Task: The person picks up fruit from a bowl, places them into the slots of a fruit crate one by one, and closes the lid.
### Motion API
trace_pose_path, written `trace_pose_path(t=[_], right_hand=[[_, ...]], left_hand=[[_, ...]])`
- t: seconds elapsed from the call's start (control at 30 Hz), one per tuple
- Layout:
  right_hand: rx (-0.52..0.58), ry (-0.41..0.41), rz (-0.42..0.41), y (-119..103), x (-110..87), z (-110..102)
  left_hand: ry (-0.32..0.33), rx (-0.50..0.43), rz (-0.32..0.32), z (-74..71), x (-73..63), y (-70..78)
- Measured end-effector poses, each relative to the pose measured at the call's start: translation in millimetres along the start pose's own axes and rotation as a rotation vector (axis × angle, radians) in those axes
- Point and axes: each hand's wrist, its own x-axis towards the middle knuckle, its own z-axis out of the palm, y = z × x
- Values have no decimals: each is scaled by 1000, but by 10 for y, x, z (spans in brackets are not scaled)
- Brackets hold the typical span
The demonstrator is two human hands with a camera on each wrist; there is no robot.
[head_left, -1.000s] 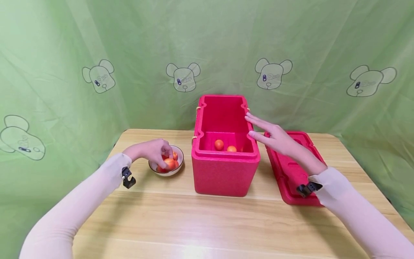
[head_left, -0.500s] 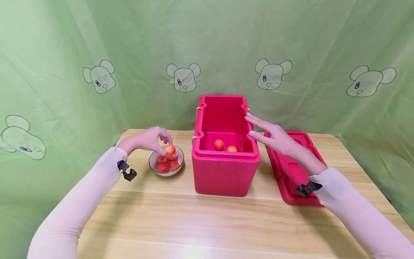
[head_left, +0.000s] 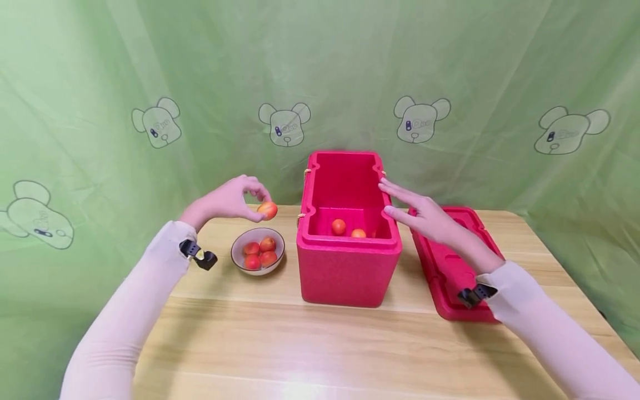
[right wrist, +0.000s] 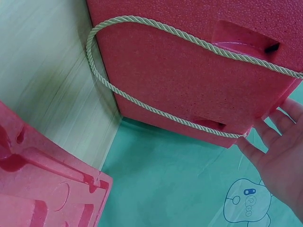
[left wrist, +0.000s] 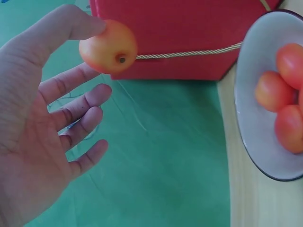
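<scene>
Thumb and fingers of my left hand pinch a small red-and-yellow apple above and behind a white bowl. In the left wrist view the apple shows its stem dimple, held between thumb and index finger while the other fingers spread. The bowl, dark-rimmed, holds several more apples. To its right stands a red box without its lid, with round orange-red fruits on its floor. My right hand rests straight fingers on the box's right rim.
A red lid lies on the wooden table right of the box, beneath my right forearm. Rope handles hang along the box's sides. A green curtain with bear-head drawings closes off the back.
My left hand has risen out of the bowl with one apple, moving up and slightly right; fewer apples lie in the bowl. The right hand has stayed on the box rim.
</scene>
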Motion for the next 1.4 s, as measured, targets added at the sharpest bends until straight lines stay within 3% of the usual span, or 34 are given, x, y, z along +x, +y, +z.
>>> trace_pose_path(t=[0.27,0.43,0.93,1.4], right_hand=[[6,0,13,0,-6,-1],[12,-2,14,1,-3,4],[7,-4,8,-8,-3,6],[-5,-1,10,1,-5,8]], left_hand=[[121,-5,36,-35,188,179],[157,17,56,-60,321,334],[206,94,139,-131,706,724],[181,171,194,-77,1056,1044]])
